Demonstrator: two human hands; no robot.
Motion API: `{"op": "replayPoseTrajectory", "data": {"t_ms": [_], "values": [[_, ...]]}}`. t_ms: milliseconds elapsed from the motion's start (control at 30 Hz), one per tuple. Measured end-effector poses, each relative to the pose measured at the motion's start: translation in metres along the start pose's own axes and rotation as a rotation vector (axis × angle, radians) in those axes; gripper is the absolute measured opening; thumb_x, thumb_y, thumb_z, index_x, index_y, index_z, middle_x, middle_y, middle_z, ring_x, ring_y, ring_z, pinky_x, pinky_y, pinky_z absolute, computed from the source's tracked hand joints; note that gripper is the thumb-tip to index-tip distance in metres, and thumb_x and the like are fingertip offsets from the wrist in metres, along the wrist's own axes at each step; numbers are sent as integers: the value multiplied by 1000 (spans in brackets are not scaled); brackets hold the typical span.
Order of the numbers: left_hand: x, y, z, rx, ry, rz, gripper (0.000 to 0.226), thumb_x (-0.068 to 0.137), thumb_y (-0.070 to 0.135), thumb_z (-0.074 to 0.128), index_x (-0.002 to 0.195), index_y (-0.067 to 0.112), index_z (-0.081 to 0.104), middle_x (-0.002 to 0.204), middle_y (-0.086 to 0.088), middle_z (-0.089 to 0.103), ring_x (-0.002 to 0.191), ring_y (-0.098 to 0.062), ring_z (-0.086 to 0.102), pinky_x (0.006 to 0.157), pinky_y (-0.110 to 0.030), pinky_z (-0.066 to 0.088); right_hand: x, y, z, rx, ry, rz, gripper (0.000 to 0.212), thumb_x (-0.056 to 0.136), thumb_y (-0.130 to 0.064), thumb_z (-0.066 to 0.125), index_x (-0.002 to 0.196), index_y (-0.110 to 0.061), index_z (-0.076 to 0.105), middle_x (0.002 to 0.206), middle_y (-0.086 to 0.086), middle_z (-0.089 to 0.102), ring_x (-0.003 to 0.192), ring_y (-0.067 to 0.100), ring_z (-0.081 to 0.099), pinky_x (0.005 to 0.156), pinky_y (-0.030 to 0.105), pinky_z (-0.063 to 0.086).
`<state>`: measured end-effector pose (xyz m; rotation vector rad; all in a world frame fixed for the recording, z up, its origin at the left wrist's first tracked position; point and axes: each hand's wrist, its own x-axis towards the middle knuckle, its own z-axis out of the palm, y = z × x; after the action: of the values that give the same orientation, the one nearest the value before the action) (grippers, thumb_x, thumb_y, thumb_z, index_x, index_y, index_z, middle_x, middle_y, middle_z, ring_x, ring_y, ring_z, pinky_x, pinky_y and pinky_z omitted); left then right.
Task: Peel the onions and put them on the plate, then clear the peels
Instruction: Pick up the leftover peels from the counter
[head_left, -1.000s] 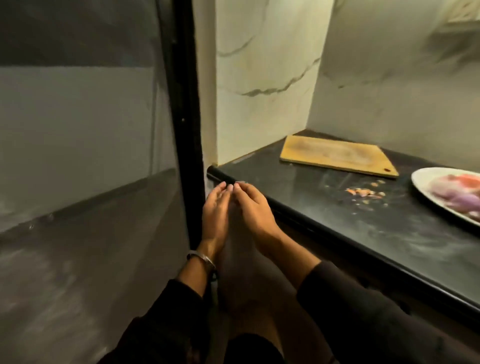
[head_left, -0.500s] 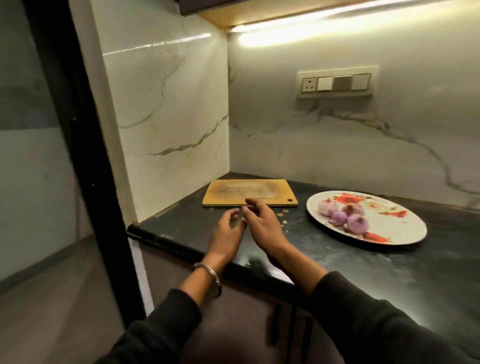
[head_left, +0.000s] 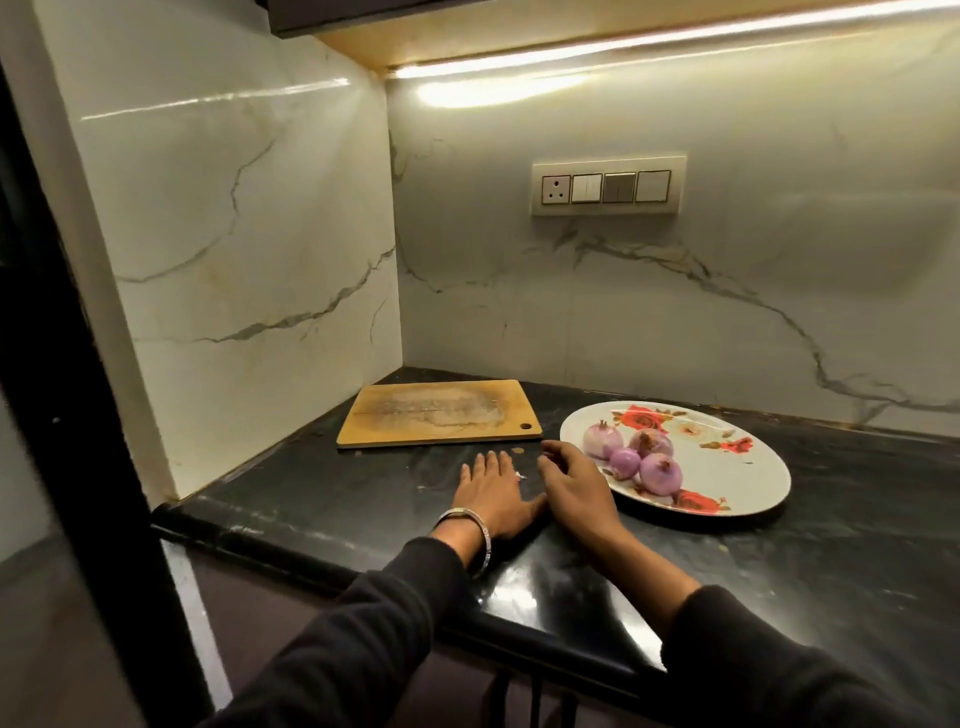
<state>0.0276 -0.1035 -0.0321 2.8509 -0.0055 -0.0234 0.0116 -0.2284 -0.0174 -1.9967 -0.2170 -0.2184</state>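
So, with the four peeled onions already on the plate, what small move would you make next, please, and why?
Probably sweep the left hand, lying flat on the counter, toward the right hand to gather the peel bits in front of the cutting board. The onions already sit peeled on the plate, so only clearing seems left.

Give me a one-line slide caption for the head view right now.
Four peeled onions on the floral plate; left hand flat, right hand curled on the black counter near peel scraps.
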Motion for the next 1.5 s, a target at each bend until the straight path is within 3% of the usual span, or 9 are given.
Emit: {"op": "replayPoseTrajectory", "data": {"t_ms": [200,467,767,867,967,1033,1133,1267,1500], "values": [[-3,-15,-9,-408,152,80,65,104,38,46,158,12,22,160,-12,35,146,-27,35,118,-35,26,17,22,0,-140,-69,-17,41,105,-15,47,144,-6,50,147,11,54,136,23,49,112,30,34],[-8,-46,-13,-803,356,-58,42,106,39,40,143,20,48,144,-3,54,128,-20,51,97,-25,35,56,18,50,-613,-249,-33,69,105,-52,28,152,-3,32,158,16,38,147,31,32,120,48,21],[-12,-50,-18,-1030,541,-42,52,102,52,35,135,20,57,130,1,61,115,-9,53,94,-23,39,45,7,57,-408,-566,-221,57,106,-47,35,156,-19,36,160,1,39,147,21,36,121,38,29],[-26,-50,-23,-1078,763,-52,46,106,46,33,126,20,64,122,8,67,102,3,60,85,-10,46,36,9,32,-145,-454,-174,47,110,-34,36,155,-21,39,159,-2,39,146,12,35,122,31,24],[-58,-54,-24,-1154,982,-206,36,108,36,35,115,27,69,95,17,67,68,11,58,58,-7,44,33,14,7,-232,-332,-99,47,110,-36,33,153,-19,41,159,2,41,145,17,38,117,28,25],[-82,-61,-11,-1168,1065,-281,33,106,39,38,107,38,71,87,16,67,73,-6,64,64,-25,52,31,13,6,-379,-364,-66,48,111,-37,30,153,-19,40,159,1,40,147,21,35,119,31,22],[-108,-71,9,-1042,1186,-300,29,98,49,39,97,52,68,138,16,55,125,-30,55,100,-62,47,29,11,23,-584,-425,-117,49,110,-40,26,152,-18,39,161,2,37,151,23,28,124,44,17],[-121,-79,40,-1123,1394,-391,30,94,40,43,111,32,66,149,11,42,137,-4,40,113,-51,38,27,7,47,-566,-430,-160,46,109,-41,27,138,-12,48,146,5,49,141,25,41,120,47,20],[-132,-63,47,-1181,1346,-241,29,98,33,41,117,38,64,133,12,61,129,-8,52,113,-50,39,6,-15,67,-378,-525,-228,49,109,-40,34,150,-15,44,157,0,44,147,17,34,117,30,24]]}}
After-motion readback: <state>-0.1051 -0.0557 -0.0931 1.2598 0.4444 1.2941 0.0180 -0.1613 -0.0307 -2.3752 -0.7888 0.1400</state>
